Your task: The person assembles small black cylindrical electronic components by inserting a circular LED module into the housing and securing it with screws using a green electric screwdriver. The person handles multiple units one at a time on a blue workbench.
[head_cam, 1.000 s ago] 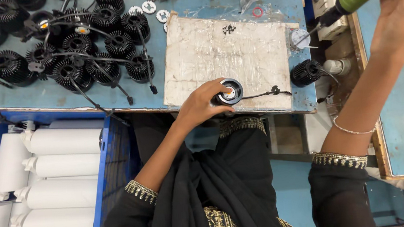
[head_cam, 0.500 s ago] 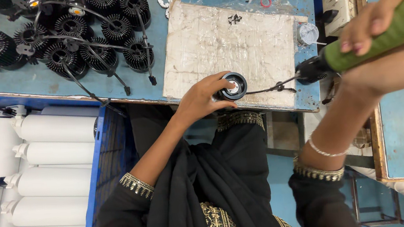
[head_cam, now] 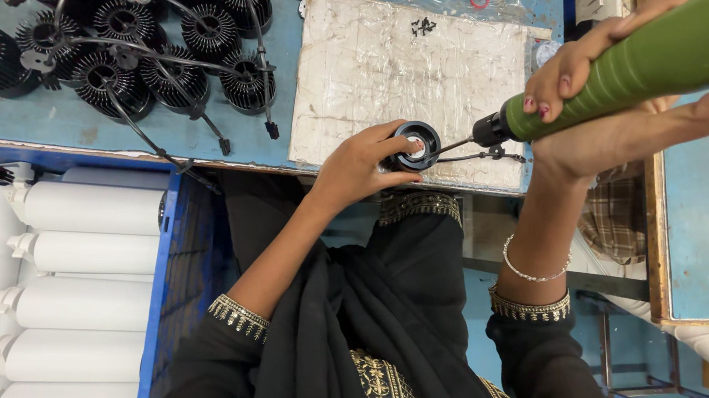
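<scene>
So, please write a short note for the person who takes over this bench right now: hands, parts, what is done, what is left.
Left hand: steadies a round black lamp part at the near edge of the white work board.
Right hand: grips the green electric screwdriver, its bit pointing into the middle of that part.
Parts: a cluster of black finned lamp bodies with cables lies on the blue table, to the left; small black screws lie on the board; white tubes sit in the blue bin.
Done: cannot tell.
Left: likely this screw, perhaps the cluster too.
</scene>
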